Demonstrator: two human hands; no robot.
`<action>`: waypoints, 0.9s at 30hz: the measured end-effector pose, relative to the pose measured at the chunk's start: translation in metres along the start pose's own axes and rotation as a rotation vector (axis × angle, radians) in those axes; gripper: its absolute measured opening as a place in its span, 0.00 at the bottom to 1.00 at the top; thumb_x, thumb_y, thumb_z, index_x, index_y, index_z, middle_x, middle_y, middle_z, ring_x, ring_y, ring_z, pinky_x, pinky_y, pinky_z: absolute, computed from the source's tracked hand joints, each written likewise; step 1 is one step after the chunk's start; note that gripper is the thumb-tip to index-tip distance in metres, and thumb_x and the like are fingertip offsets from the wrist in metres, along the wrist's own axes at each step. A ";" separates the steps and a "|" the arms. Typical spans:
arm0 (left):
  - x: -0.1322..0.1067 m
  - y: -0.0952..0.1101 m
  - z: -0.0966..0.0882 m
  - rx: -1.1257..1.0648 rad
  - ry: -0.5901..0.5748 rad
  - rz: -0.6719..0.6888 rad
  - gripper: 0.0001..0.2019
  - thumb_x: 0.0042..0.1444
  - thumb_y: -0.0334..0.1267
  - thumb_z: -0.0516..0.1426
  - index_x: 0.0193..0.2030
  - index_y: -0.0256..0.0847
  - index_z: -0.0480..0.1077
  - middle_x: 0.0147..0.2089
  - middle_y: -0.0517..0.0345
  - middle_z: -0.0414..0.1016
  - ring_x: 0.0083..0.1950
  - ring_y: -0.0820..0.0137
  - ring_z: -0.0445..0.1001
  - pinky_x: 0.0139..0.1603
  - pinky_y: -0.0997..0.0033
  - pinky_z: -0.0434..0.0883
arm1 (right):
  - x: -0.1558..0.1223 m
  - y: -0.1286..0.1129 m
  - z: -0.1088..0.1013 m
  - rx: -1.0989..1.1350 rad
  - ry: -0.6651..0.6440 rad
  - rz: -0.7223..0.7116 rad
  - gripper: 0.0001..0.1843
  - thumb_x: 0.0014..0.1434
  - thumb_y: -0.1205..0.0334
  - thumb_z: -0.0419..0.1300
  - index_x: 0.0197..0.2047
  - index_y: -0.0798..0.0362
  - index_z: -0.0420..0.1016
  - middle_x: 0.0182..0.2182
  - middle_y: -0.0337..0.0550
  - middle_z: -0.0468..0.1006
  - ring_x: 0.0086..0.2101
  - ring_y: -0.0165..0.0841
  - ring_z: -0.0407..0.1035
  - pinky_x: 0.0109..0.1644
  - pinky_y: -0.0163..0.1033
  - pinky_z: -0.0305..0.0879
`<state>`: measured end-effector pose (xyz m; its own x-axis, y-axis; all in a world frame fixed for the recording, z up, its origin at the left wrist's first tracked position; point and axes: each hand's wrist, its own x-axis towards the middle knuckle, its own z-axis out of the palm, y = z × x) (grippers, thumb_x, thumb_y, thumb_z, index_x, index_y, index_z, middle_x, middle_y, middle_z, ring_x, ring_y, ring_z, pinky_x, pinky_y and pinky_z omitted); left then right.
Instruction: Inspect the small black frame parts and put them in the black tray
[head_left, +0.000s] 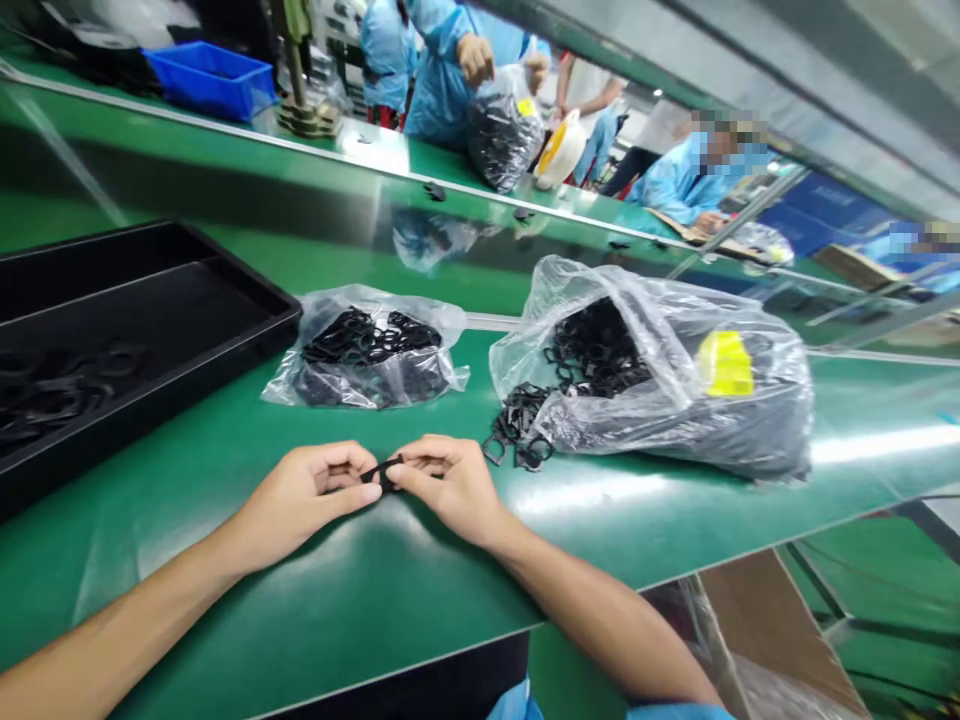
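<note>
Between my two hands is a small black plastic part [385, 474], held low over the green table. My left hand [311, 492] pinches its left end with thumb and fingers. On the other end, the thumb and fingers of my right hand [448, 484] are closed; the fingers hide much of the part. Just beyond my hands lies a clear plastic bag [442, 378] with black parts in it. To the right rests a larger clear bag [720, 430] with a yellow label, its mouth facing left. Loose black ring-shaped parts [521, 425] spill from that mouth onto the table.
A black tray [247, 310] with several black parts stands on the left of the green table [360, 620]. Behind a low ledge are a blue bin [214, 80], a metal stand [300, 85] and co-workers in blue. A cardboard box [772, 630] sits below the table's edge at right.
</note>
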<state>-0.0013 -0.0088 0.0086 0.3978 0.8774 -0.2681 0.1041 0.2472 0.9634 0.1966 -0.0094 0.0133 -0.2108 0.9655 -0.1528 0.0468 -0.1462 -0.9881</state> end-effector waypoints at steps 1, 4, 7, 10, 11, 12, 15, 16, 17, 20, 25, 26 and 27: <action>0.000 -0.002 0.001 0.032 0.022 0.018 0.13 0.49 0.47 0.67 0.31 0.39 0.75 0.31 0.59 0.76 0.34 0.72 0.75 0.39 0.76 0.73 | -0.001 0.001 0.000 -0.012 0.012 -0.005 0.09 0.48 0.59 0.72 0.30 0.55 0.82 0.28 0.40 0.80 0.28 0.29 0.73 0.35 0.34 0.71; 0.000 -0.005 0.003 0.092 0.086 0.070 0.15 0.50 0.50 0.66 0.32 0.40 0.76 0.33 0.58 0.78 0.36 0.69 0.77 0.41 0.75 0.74 | -0.001 0.001 0.001 -0.022 0.032 -0.019 0.09 0.49 0.58 0.71 0.29 0.55 0.81 0.28 0.39 0.79 0.28 0.29 0.73 0.35 0.34 0.70; 0.001 -0.006 0.004 0.114 0.095 0.108 0.16 0.52 0.52 0.64 0.34 0.40 0.77 0.33 0.57 0.78 0.35 0.69 0.77 0.39 0.75 0.75 | -0.001 0.001 0.001 -0.033 0.023 -0.039 0.09 0.49 0.58 0.71 0.30 0.55 0.81 0.29 0.40 0.79 0.28 0.29 0.73 0.36 0.34 0.71; 0.000 -0.007 0.005 0.138 0.126 0.135 0.16 0.53 0.53 0.63 0.32 0.40 0.76 0.31 0.57 0.77 0.33 0.70 0.76 0.36 0.76 0.75 | -0.002 0.000 0.002 -0.108 0.031 -0.093 0.08 0.51 0.59 0.69 0.31 0.55 0.82 0.30 0.41 0.79 0.29 0.29 0.73 0.36 0.34 0.72; 0.000 -0.008 0.006 0.140 0.147 0.137 0.16 0.52 0.53 0.63 0.31 0.40 0.75 0.30 0.57 0.77 0.32 0.70 0.76 0.36 0.77 0.75 | -0.003 0.000 0.002 -0.139 0.038 -0.113 0.07 0.52 0.60 0.69 0.31 0.55 0.83 0.30 0.41 0.79 0.29 0.28 0.73 0.37 0.34 0.72; -0.001 -0.008 0.007 0.140 0.172 0.135 0.16 0.51 0.52 0.64 0.30 0.40 0.75 0.30 0.58 0.76 0.32 0.70 0.76 0.36 0.77 0.75 | -0.003 0.001 0.003 -0.166 0.043 -0.130 0.07 0.52 0.60 0.69 0.32 0.55 0.83 0.30 0.41 0.79 0.29 0.28 0.73 0.37 0.33 0.72; -0.002 -0.009 0.009 0.147 0.239 0.138 0.16 0.48 0.52 0.66 0.29 0.40 0.73 0.29 0.59 0.76 0.32 0.70 0.75 0.36 0.77 0.75 | -0.005 0.002 0.003 -0.213 0.050 -0.154 0.06 0.54 0.60 0.68 0.33 0.55 0.84 0.30 0.41 0.80 0.29 0.29 0.73 0.36 0.33 0.73; -0.002 -0.009 0.010 0.156 0.254 0.143 0.16 0.48 0.52 0.66 0.28 0.40 0.73 0.29 0.59 0.75 0.32 0.70 0.75 0.36 0.76 0.75 | -0.005 0.002 0.003 -0.222 0.050 -0.155 0.07 0.54 0.60 0.68 0.33 0.55 0.84 0.30 0.42 0.80 0.30 0.29 0.74 0.36 0.33 0.73; -0.002 -0.009 0.010 0.168 0.263 0.148 0.16 0.48 0.52 0.66 0.28 0.40 0.73 0.28 0.59 0.75 0.32 0.70 0.75 0.36 0.76 0.76 | -0.006 0.002 0.003 -0.228 0.049 -0.156 0.07 0.55 0.60 0.68 0.33 0.55 0.84 0.30 0.42 0.80 0.30 0.29 0.74 0.36 0.33 0.73; -0.002 -0.008 0.010 0.191 0.252 0.150 0.17 0.49 0.53 0.66 0.28 0.40 0.73 0.28 0.59 0.75 0.32 0.69 0.76 0.36 0.76 0.76 | -0.006 0.002 0.003 -0.241 0.049 -0.159 0.07 0.55 0.59 0.68 0.33 0.54 0.84 0.30 0.43 0.81 0.30 0.30 0.74 0.37 0.34 0.74; 0.000 -0.013 0.008 0.107 0.208 0.098 0.18 0.48 0.55 0.67 0.35 0.42 0.78 0.36 0.55 0.81 0.37 0.65 0.80 0.42 0.72 0.79 | -0.004 0.002 0.002 -0.226 0.093 -0.135 0.07 0.54 0.59 0.68 0.32 0.54 0.84 0.32 0.44 0.82 0.31 0.31 0.75 0.38 0.35 0.74; 0.000 -0.014 0.008 0.082 0.208 0.084 0.19 0.47 0.55 0.68 0.36 0.42 0.78 0.37 0.54 0.82 0.38 0.64 0.81 0.44 0.72 0.79 | -0.003 0.003 0.002 -0.216 0.099 -0.124 0.08 0.53 0.58 0.69 0.32 0.54 0.84 0.32 0.44 0.82 0.30 0.31 0.75 0.37 0.35 0.74; 0.000 -0.014 0.007 0.055 0.211 0.070 0.19 0.46 0.56 0.68 0.37 0.42 0.79 0.38 0.54 0.83 0.39 0.63 0.81 0.44 0.71 0.79 | -0.003 0.003 0.002 -0.202 0.101 -0.111 0.09 0.52 0.57 0.69 0.32 0.54 0.83 0.31 0.43 0.82 0.30 0.31 0.75 0.37 0.35 0.74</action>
<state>0.0037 -0.0156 -0.0050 0.2071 0.9595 -0.1908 0.1350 0.1651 0.9770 0.1953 -0.0128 0.0108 -0.1277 0.9913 -0.0315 0.2254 -0.0019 -0.9743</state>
